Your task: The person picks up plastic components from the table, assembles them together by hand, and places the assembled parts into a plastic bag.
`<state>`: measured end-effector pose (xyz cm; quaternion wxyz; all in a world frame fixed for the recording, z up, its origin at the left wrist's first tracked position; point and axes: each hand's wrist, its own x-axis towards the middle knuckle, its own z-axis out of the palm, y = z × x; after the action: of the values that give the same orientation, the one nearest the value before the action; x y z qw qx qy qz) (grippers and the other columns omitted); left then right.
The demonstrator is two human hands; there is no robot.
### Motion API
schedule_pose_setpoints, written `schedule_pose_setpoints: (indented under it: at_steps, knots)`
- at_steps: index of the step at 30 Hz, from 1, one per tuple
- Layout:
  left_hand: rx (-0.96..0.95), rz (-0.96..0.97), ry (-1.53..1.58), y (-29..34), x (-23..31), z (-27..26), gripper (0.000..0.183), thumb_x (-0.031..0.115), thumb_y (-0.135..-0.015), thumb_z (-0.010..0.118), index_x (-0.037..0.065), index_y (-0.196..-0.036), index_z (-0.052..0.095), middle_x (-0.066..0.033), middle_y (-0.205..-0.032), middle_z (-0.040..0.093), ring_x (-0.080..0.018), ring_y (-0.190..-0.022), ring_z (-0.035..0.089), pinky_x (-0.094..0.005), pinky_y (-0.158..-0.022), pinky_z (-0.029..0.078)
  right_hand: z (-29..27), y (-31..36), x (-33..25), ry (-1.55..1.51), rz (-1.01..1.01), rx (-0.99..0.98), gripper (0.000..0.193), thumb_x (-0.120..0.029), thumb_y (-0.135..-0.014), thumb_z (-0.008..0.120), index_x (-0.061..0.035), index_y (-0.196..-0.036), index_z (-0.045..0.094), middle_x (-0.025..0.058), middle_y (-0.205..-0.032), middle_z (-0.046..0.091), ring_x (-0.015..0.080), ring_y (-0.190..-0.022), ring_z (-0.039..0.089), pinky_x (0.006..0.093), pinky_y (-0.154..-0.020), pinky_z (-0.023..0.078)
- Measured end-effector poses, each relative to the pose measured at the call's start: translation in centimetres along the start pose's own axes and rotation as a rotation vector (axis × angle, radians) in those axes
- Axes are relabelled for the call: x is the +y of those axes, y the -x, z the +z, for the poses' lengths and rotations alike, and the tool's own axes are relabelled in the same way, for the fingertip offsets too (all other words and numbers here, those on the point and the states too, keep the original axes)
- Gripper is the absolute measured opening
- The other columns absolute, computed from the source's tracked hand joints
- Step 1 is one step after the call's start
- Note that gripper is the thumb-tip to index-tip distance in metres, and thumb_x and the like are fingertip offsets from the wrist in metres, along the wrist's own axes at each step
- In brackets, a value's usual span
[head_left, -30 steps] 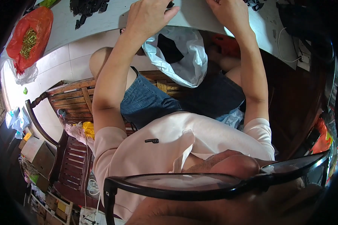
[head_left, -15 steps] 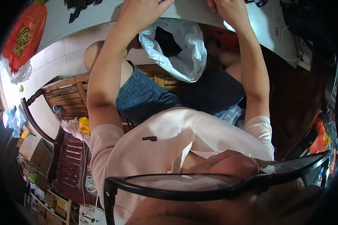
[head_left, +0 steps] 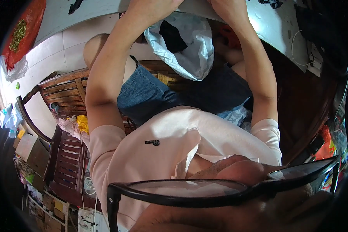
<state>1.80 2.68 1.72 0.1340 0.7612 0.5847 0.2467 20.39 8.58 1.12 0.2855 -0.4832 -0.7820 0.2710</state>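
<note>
At the upper edge, both hands are over the pale table [head_left: 92, 15], their fingers cut off by the picture's edge. My left hand [head_left: 156, 8] is a little left of the middle, and my right hand [head_left: 229, 9] is bent inward toward it. Whatever they hold, if anything, does not show. Small black pieces [head_left: 75, 6] lie on the table left of my left hand; more black pieces [head_left: 273, 3] are right of my right hand. Below the table edge, between my knees, hangs an open white bag [head_left: 199, 62] with something black [head_left: 171, 37] in it.
A red bag [head_left: 31, 27] with small gold-coloured pieces [head_left: 18, 35] is at the table's left end. A white cable [head_left: 294, 48] runs down at the right. I sit on a wooden bench [head_left: 65, 91]; cardboard boxes [head_left: 31, 150] stand at the lower left.
My two hands have come closer together at the upper edge, the right one moving left. The view has shifted slightly, so fewer black pieces show at the left.
</note>
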Motion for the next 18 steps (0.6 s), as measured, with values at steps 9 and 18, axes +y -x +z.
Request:
schedule_pose_setpoints:
  at_steps: [9,18]
  knots:
    - [0.007,0.013,0.035,0.1,0.0,-0.4,0.016,0.016,-0.088,0.063,0.002,-0.096,0.062,-0.0179,-0.093,0.061,-0.0404,-0.088,0.065,-0.0502,-0.077,0.053,0.2,0.0,-1.5,0.264,-0.047,0.088,0.038,-0.028,-0.099,0.061,0.0019,-0.075,0.064,0.0283,-0.073,0.063,0.0491,-0.073,0.064,0.0549,-0.064,0.049]
    - [-0.002,0.007,0.049,-0.1,0.2,-0.7,0.015,0.013,-0.086,0.065,0.001,-0.092,0.059,-0.0198,-0.093,0.062,-0.0436,-0.088,0.064,-0.0520,-0.075,0.052,0.3,0.2,-3.5,0.583,-0.099,0.022,0.033,-0.026,-0.098,0.056,-0.0012,-0.078,0.065,0.0231,-0.075,0.069,0.0438,-0.068,0.068,0.0533,-0.061,0.054]
